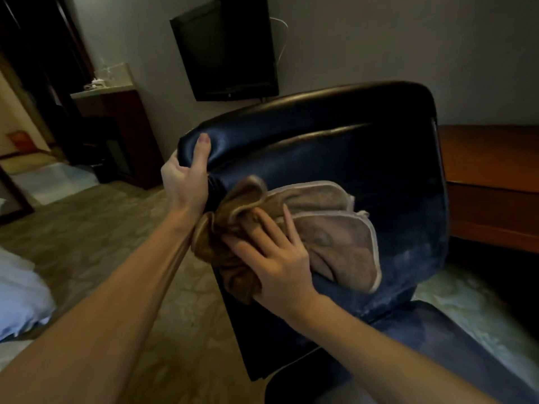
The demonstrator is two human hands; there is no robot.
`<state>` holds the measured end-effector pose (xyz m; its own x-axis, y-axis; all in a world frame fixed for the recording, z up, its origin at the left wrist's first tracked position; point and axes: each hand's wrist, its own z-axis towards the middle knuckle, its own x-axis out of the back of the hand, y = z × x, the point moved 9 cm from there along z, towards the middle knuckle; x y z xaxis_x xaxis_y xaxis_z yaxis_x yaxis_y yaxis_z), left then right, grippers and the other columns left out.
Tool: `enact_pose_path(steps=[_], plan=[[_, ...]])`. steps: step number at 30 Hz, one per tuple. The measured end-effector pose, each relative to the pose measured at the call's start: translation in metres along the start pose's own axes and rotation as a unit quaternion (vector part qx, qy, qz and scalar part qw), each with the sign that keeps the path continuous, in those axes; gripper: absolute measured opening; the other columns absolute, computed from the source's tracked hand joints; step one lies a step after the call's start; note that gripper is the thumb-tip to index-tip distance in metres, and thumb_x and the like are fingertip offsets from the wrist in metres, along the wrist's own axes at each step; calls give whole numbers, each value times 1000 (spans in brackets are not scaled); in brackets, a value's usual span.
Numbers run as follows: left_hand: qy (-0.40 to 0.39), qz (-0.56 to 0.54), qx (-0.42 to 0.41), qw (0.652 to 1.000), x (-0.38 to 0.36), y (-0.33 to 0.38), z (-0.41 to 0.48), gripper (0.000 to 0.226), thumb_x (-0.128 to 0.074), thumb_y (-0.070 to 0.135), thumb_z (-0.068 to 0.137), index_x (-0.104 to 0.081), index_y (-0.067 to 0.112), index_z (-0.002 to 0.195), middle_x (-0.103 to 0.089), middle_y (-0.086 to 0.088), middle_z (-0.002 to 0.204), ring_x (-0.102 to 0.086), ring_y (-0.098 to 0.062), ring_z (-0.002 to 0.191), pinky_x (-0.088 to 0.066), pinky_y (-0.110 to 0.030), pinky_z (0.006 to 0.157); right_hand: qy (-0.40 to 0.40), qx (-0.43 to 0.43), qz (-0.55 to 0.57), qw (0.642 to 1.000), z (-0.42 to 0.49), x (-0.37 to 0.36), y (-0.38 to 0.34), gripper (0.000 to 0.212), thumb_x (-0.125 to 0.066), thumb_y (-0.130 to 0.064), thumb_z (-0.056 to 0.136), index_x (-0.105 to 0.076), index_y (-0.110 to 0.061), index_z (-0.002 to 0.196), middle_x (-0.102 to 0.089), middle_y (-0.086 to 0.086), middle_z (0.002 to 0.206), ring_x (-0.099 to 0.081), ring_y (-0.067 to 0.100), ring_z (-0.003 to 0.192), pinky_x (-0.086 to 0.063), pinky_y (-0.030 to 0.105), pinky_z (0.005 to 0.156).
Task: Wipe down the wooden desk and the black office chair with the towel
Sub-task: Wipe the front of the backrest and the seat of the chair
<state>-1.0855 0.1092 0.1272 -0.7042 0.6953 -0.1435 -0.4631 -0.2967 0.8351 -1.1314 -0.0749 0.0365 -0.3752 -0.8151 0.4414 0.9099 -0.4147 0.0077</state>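
— Surroundings?
— Wall television (224, 48) behind; wooden bench (493, 182) right, beyond the chair (364, 170).
— Task items?
— Left grip (183, 182) clenches glossy black chair back's corner. Right grip (277, 258), fingers flat, presses bunched brown terry towel (329, 234) against it.

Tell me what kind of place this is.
Probably a hotel room: a wall-mounted television, white bedding at the left edge, and a wooden desk near the black office chair.

Both forearms were bare up to the edge of view. The left hand (183, 182) and right hand (280, 269) were bare too.
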Motion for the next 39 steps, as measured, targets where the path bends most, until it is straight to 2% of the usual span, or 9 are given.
enact_pose_path(steps=[3,6,11,15,23,27,32,35,39], plan=[[-17,-11,-2,1000,-4,2,-3,10,-69,33,98,-69,23,98,-74,9,94,-72,-1,90,-56,-24,84,-105,178,-19,978,-24,8,-10,21,-64,-22,99,-76,-21,116,-64,9,138,-51,35,137,-32,69,111],[-26,-27,-7,999,-8,3,-4,15,-70,35,97,-71,20,101,-76,3,98,-74,-12,98,-59,-36,94,-136,248,-35,958,-23,33,-5,20,-62,-11,99,-79,-18,105,-68,11,131,-62,40,123,-43,65,102],[-20,-18,-16,1000,-5,4,-3,14,-70,34,97,-71,21,92,-75,14,83,-68,0,81,-58,-29,77,-30,111,-29,993,59,84,35,45,-66,-25,95,-63,-4,135,-51,26,145,-48,46,132,-36,56,113],[-16,-23,-15,1000,-2,4,-5,13,-71,34,96,-70,29,84,-73,23,73,-69,5,77,-56,-22,72,-85,-9,-125,989,79,43,60,79,-57,-60,90,-35,-26,158,-27,9,166,-16,35,155,-16,73,114],[-18,-55,-6,998,-1,-5,1,6,-70,23,97,-73,18,98,-77,5,94,-74,-11,96,-58,-31,90,60,-93,-41,993,20,5,54,56,-46,-55,101,-53,-24,147,-51,8,152,-31,28,152,-27,64,116],[-23,-67,-1,997,-1,-4,-1,3,-70,22,97,-72,22,95,-77,6,93,-74,-12,96,-59,-32,89,58,-105,-14,993,-17,-6,38,54,-49,-53,102,-47,-29,150,-49,7,153,-31,28,152,-31,64,115],[-35,-64,7,997,-1,0,-6,7,-69,25,98,-72,19,102,-77,0,100,-74,-15,100,-58,-36,94,-31,-24,-2,999,-60,-11,13,51,-53,-49,101,-50,-28,148,-37,5,161,-27,36,152,-29,65,116],[-37,-52,10,998,2,6,-11,7,-69,24,99,-71,20,103,-77,-2,105,-73,-16,104,-56,-39,99,-135,124,-15,983,-91,-12,-3,38,-62,-33,100,-61,-25,137,-40,9,160,-28,39,151,-29,70,113],[-38,-37,1,999,6,12,-17,7,-68,25,99,-71,22,105,-76,11,95,-72,-5,98,-56,-24,89,-212,244,-33,946,-119,17,-6,28,-60,-20,104,-69,-26,130,-47,4,156,-34,32,150,-39,62,111]])
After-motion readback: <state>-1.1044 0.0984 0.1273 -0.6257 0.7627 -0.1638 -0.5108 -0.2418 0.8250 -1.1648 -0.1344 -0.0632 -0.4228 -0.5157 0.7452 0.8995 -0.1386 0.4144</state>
